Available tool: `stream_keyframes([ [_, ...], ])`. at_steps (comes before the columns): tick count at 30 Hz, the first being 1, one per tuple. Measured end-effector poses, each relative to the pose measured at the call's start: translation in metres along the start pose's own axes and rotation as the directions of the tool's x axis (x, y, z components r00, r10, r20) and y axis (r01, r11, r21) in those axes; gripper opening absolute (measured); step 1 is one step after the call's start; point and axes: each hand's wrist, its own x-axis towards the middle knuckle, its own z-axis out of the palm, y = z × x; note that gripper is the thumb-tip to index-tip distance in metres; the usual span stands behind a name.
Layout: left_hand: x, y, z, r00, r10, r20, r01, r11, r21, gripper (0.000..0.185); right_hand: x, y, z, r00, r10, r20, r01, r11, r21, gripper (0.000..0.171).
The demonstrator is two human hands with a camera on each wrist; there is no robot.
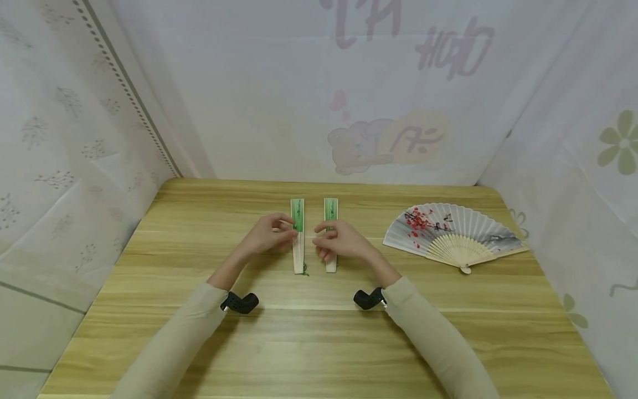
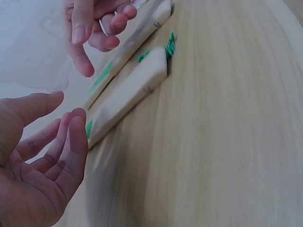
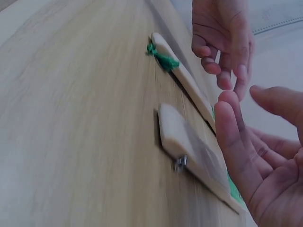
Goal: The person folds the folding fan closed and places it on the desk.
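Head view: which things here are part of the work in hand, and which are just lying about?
In hand:
- left closed fan, green tassel, beside the left hand
- right closed fan, under the right hand
Neither hand plainly grips yet.

Lying about:
- open painted fan, far right on the wooden table

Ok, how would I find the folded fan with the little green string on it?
Start at the wooden table and look to its middle, where two closed fans lie side by side between the hands. The left closed fan, beside the left hand, has a green tassel at its near end. The right closed fan shows none, and the open fan has red blossoms.
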Motion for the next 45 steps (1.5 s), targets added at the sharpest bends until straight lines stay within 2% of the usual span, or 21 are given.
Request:
stream_keyframes([
  [4,0.008,0.004,0.010,0.998,0.035,0.051,-0.035,0.999,-0.004,0.040,-0.006,0.005,-0.011,1.000,-0.020,-0.003,0.021,0.998,0.056,0.038],
  [9,0.020,0.012,0.026,0.995,0.049,0.084,-0.048,0.999,-0.015,0.039,-0.022,0.008,-0.028,0.997,-0.055,-0.046,0.059,0.994,0.095,0.037],
  [15,0.036,0.027,0.048,0.989,0.070,0.131,-0.064,0.997,-0.050,0.038,-0.046,0.012,-0.056,0.995,-0.042,-0.094,0.055,0.989,0.138,0.044],
  [23,0.052,0.045,0.075,0.971,0.120,0.207,-0.115,0.993,-0.037,0.039,-0.083,0.019,-0.090,0.991,-0.025,-0.132,0.040,0.993,0.107,0.051],
  [28,0.060,0.050,0.089,0.958,0.133,0.255,-0.127,0.991,-0.040,0.040,-0.106,0.026,-0.104,0.987,-0.014,-0.158,0.030,0.994,0.101,0.052],
  [33,0.068,0.054,0.100,0.948,0.130,0.290,-0.126,0.991,-0.033,0.040,-0.124,0.033,-0.119,0.984,-0.056,-0.171,0.072,0.994,0.088,0.048],
  [41,0.082,0.060,0.119,0.931,0.178,0.320,-0.201,0.979,0.043,0.039,-0.143,0.041,-0.135,0.975,-0.067,-0.210,0.089,0.991,0.098,0.050],
  [45,0.088,0.063,0.130,0.928,0.188,0.321,-0.218,0.974,0.061,0.038,-0.152,0.045,-0.141,0.973,-0.051,-0.227,0.076,0.992,0.104,0.048],
])
